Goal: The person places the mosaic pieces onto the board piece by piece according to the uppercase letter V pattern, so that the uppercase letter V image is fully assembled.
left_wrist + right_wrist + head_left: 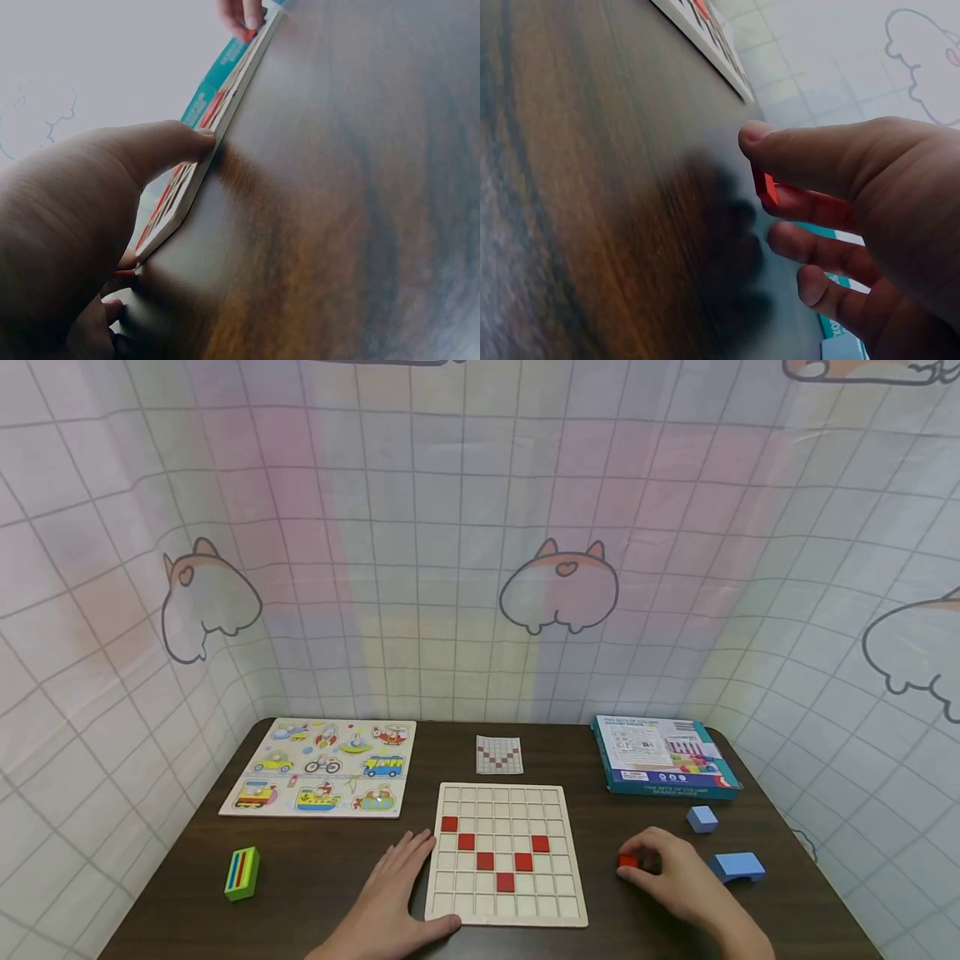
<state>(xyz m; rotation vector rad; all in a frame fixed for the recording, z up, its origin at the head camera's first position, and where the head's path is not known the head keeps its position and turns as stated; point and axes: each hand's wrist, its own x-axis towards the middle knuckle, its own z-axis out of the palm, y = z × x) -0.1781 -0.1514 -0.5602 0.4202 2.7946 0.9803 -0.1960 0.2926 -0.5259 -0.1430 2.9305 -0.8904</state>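
Observation:
A pale grid board [540, 906] lies in the middle of the table, with several red square tiles [506, 882] in its cells forming a lopsided V. My left hand [390, 902] rests at the board's lower left, its thumb on the near edge and its fingers along the left side; the left wrist view shows the thumb [172, 146] against that edge. To the right of the board, my right hand [671, 872] pinches a red tile [763, 184] between thumb and index finger, just above the table. Behind the board lies a small pattern card [499, 755] printed with a V.
A picture puzzle board [345, 789] lies at the back left and a teal box [667, 758] at the back right. A green striped block [242, 873] stands at the left. Beside my right hand are a blue cube [702, 819] and a blue arch block [738, 866].

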